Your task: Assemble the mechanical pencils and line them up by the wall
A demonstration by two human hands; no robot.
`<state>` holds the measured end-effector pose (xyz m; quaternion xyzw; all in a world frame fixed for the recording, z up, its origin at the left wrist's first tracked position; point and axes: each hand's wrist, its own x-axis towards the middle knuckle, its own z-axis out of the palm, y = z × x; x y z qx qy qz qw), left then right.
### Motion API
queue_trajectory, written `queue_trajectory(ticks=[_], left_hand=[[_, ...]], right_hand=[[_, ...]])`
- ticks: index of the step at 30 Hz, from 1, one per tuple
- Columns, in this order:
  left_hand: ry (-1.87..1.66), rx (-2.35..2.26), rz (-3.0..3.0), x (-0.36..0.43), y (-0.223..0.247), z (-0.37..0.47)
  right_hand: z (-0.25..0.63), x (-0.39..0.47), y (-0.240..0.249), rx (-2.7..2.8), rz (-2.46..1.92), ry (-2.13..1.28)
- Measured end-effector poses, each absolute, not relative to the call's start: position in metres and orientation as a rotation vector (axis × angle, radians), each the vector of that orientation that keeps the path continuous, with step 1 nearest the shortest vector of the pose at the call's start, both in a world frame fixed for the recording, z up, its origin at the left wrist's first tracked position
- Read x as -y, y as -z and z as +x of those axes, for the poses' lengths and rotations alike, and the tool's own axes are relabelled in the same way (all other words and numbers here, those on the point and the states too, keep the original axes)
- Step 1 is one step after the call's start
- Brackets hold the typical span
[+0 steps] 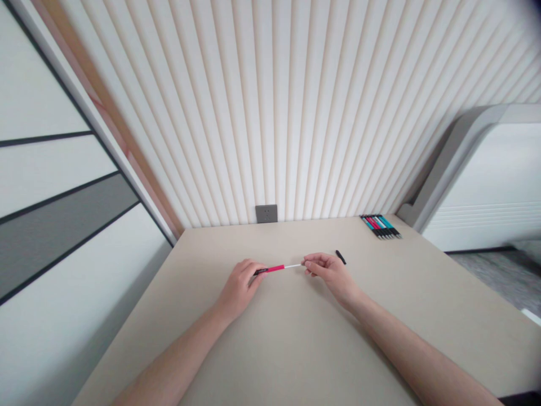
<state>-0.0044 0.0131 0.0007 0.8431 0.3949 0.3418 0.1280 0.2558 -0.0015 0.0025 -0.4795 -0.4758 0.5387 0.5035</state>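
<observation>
Low over the middle of the table, my left hand pinches a pink pen barrel with a black end under the fingers. A thin white refill sticks out of the barrel's right end, in line with it. My right hand is closed on the refill's far end, thumb against the fingertips. Just beyond the right hand, a short black pen part lies on the table.
A row of several pens, pink, teal and white with black grips, lies at the back right of the beige table. Behind the table stands a ribbed wall with a dark socket. A white cabinet is at the left.
</observation>
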Motion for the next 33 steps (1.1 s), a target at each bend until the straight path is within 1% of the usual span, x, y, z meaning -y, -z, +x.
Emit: queue_trajectory(ticks=[10, 22, 25, 30, 33], left_hand=[[-1.075, -1.127, 2.397, -0.013, -0.002, -0.005], [-1.078, -1.144, 2.324, -0.011, -0.006, -0.002], [-1.05, -1.114, 2.385, -0.011, -0.004, -0.003], [-1.011, -1.059, 2.448, -0.012, 0.0, -0.006], [-1.018, -1.042, 2.445, -0.012, 0.001, -0.007]], right_hand=[[0.257, 0.001, 0.002, 1.07, -1.035, -1.44], [0.251, 0.006, -0.001, 1.17, -1.005, -1.348], [0.249, 0.008, -0.001, 1.333, -1.093, -1.231], [0.251, 0.011, -0.004, 1.666, -1.269, -0.881], [0.253, 0.012, -0.005, 1.747, -1.275, -0.81]])
